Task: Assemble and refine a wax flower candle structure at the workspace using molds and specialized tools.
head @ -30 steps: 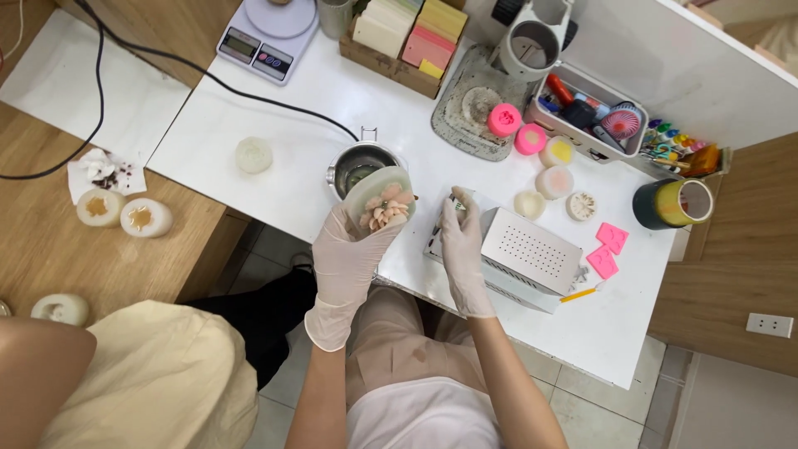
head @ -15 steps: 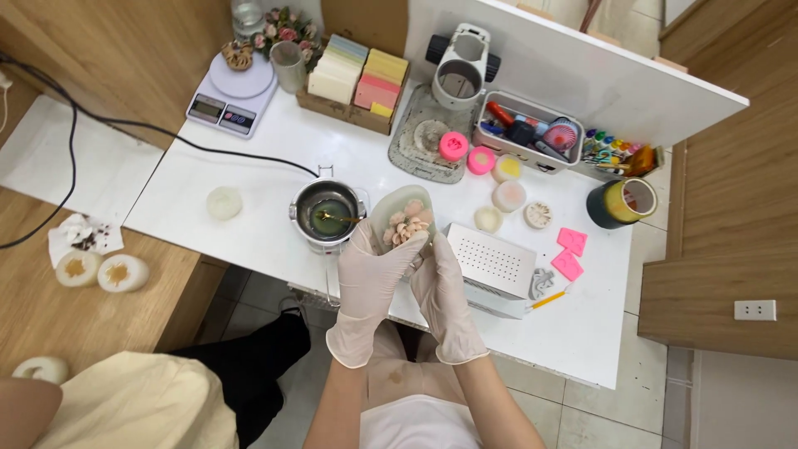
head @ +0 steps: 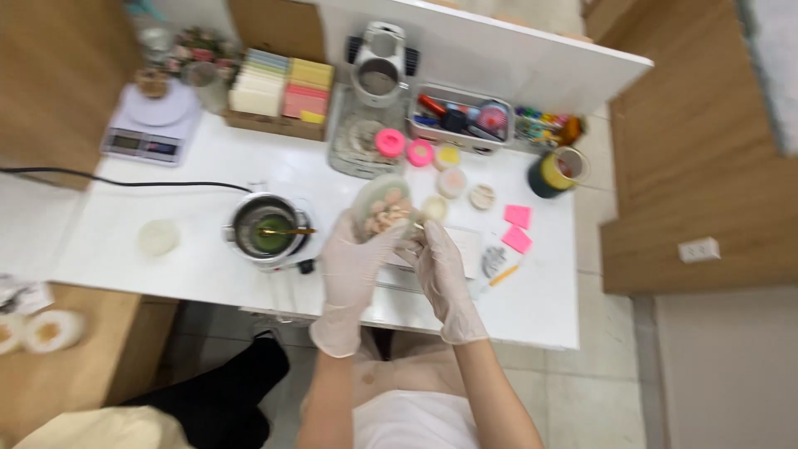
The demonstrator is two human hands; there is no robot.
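The left hand [head: 353,258] holds up a small clear dish [head: 381,208] of pinkish bits over the white table [head: 208,266], while the right hand [head: 440,270], just beside its right edge, pinches something too small to tell.

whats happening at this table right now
A person in pale gloves works over a white table. The left hand holds up a small round dish of pinkish pieces, and the right hand works at its edge; whether it holds a tool is too blurred to tell. Beside them stands a small metal pot with green contents, a kitchen scale at the far left.
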